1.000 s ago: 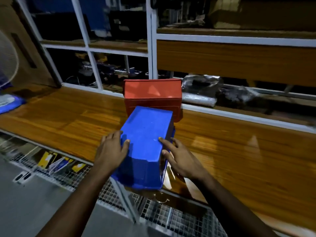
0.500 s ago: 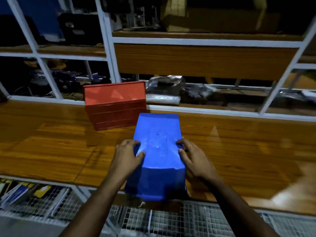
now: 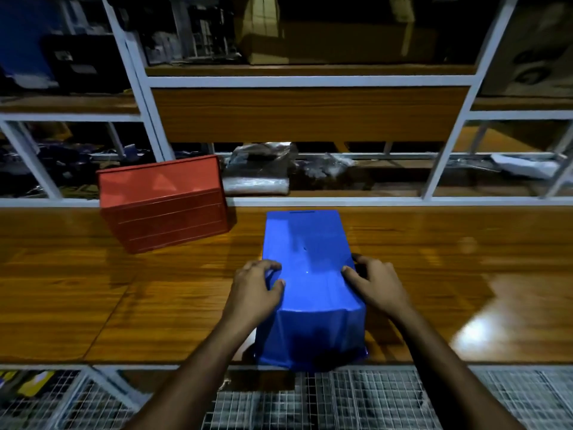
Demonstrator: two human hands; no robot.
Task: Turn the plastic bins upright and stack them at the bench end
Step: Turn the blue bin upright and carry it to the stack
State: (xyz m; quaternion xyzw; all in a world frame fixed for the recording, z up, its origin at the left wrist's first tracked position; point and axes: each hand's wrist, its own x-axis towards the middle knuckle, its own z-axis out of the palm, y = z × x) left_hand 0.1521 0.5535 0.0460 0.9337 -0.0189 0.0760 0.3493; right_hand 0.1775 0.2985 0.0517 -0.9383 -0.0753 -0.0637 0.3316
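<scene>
A blue plastic bin point(image 3: 307, 274) lies upside down on the wooden bench point(image 3: 93, 290), its flat bottom facing up and its near end over the bench's front edge. My left hand point(image 3: 257, 290) grips its left side and my right hand point(image 3: 375, 282) grips its right side, fingers curled over the top edges. A red plastic bin point(image 3: 164, 203) sits upside down and slightly tilted behind and to the left, against the shelf frame, apart from the blue one.
A white metal shelf frame point(image 3: 310, 200) runs along the back of the bench, with plastic-wrapped bundles point(image 3: 257, 172) behind it. Wire mesh racks point(image 3: 341, 398) lie below the front edge. Bare bench surface extends to the left and right.
The view has swung right, so the red bin now sits further left. The blue bin has turned square to me between both hands, still bottom up on the bench.
</scene>
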